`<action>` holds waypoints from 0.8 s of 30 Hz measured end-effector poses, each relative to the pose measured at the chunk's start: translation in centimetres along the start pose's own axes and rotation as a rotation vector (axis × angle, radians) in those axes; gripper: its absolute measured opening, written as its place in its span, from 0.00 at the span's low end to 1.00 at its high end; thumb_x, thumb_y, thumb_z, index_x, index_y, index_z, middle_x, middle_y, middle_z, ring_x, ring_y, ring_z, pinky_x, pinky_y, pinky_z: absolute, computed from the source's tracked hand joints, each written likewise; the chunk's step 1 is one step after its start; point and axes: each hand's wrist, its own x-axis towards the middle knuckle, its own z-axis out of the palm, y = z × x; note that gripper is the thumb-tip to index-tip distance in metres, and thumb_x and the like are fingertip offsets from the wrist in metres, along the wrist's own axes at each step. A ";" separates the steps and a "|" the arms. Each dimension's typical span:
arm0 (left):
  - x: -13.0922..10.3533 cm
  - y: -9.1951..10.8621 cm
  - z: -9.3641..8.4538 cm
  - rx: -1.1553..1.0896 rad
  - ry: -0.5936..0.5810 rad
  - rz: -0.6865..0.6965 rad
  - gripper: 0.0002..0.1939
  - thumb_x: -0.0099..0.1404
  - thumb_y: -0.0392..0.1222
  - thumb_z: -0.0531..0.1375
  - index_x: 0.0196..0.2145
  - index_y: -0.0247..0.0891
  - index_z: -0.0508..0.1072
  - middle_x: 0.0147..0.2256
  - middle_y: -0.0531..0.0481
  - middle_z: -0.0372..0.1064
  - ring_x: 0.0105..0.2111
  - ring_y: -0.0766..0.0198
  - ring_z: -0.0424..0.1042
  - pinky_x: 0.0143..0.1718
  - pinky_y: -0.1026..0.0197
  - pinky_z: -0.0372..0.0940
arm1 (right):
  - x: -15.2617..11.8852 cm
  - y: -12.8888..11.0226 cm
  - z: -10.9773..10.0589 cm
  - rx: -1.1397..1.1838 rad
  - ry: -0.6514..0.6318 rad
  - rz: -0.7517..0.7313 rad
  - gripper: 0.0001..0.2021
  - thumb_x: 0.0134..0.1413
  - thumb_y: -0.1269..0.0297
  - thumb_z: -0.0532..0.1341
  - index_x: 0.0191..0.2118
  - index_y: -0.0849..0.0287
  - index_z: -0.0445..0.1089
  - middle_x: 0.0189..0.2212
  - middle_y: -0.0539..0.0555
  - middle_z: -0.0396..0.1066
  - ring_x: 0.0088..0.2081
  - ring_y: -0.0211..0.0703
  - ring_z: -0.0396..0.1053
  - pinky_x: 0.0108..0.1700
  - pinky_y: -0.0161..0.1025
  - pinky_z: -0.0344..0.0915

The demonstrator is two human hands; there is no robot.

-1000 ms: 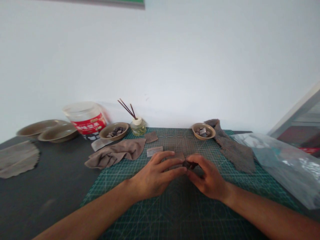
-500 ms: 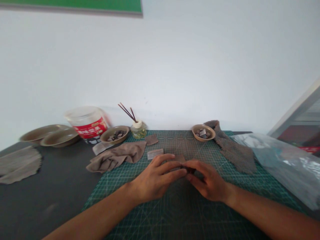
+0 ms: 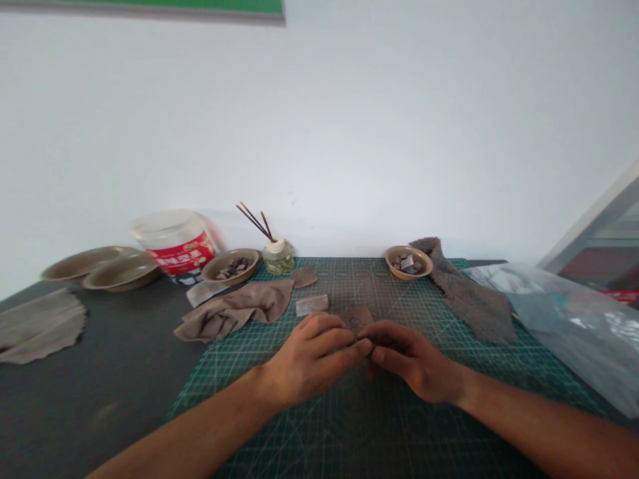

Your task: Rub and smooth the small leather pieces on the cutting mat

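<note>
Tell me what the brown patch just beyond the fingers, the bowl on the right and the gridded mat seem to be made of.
Brown patch: perhaps fabric or thin leather; it looks matte and lies flat, but the blur hides any weave.
Bowl: glazed ceramic or plastic, I can't tell which; its tan rim looks smooth.
Mat: probably plastic or vinyl, given the flat sheet with printed lines.

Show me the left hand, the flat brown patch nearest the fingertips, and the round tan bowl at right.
Left hand (image 3: 310, 362): head view, back of hand.
Flat brown patch (image 3: 360, 316): head view, exposed far part.
Round tan bowl (image 3: 407, 277): head view, front rim.
</note>
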 end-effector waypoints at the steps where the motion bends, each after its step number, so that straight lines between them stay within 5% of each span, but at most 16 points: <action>1: 0.0 0.1 0.0 0.001 0.005 0.006 0.15 0.65 0.33 0.59 0.49 0.41 0.70 0.39 0.50 0.75 0.42 0.61 0.67 0.43 0.58 0.66 | 0.0 0.0 0.0 0.014 -0.001 0.005 0.15 0.61 0.58 0.58 0.51 0.54 0.66 0.36 0.50 0.70 0.36 0.34 0.70 0.39 0.32 0.68; 11: 0.2 0.3 0.1 -0.034 0.070 0.009 0.08 0.63 0.34 0.62 0.40 0.39 0.70 0.36 0.51 0.75 0.41 0.60 0.69 0.41 0.57 0.66 | 0.0 0.0 -0.3 0.103 -0.030 0.090 0.17 0.60 0.58 0.60 0.52 0.59 0.67 0.35 0.52 0.71 0.37 0.34 0.69 0.41 0.32 0.66; 24: 0.6 0.3 -0.1 -0.023 0.045 -0.027 0.14 0.65 0.45 0.61 0.45 0.36 0.68 0.33 0.50 0.74 0.33 0.61 0.70 0.37 0.57 0.66 | 0.1 0.0 -0.4 0.098 -0.111 0.120 0.17 0.63 0.54 0.56 0.47 0.63 0.69 0.33 0.53 0.70 0.36 0.34 0.68 0.41 0.33 0.64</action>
